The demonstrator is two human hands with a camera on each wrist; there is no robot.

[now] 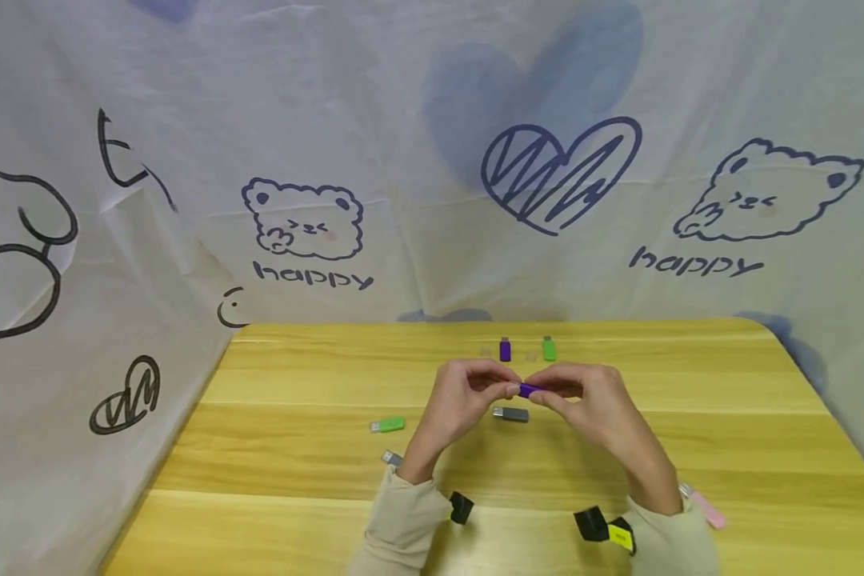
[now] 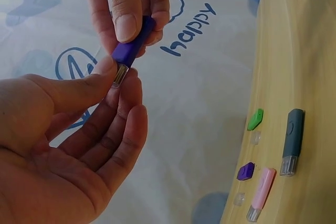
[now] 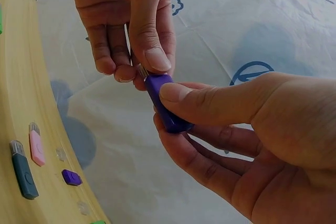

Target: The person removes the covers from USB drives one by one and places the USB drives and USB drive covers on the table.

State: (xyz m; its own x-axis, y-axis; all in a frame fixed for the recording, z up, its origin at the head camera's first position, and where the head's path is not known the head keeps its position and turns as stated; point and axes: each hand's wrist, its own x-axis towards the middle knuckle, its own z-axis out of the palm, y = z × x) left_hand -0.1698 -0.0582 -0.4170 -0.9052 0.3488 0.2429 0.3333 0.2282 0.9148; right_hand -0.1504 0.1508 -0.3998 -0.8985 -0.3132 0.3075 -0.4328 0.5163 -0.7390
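Wrist views are dimmer than the head's, perhaps slightly soft.

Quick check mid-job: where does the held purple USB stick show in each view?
Head: right of and below centre, the held purple stick is between the left hand and right hand.
Left wrist: upper part, left of centre.
Right wrist: about the centre.
Shared landmark: loose purple stick, lower right in left wrist, lower left in right wrist.

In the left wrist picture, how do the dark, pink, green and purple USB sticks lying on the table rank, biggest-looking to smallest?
1. Dark stick
2. Pink stick
3. Green stick and purple stick: too alike to rank.

This is apparent size only; differing nearness to the camera may affect it.
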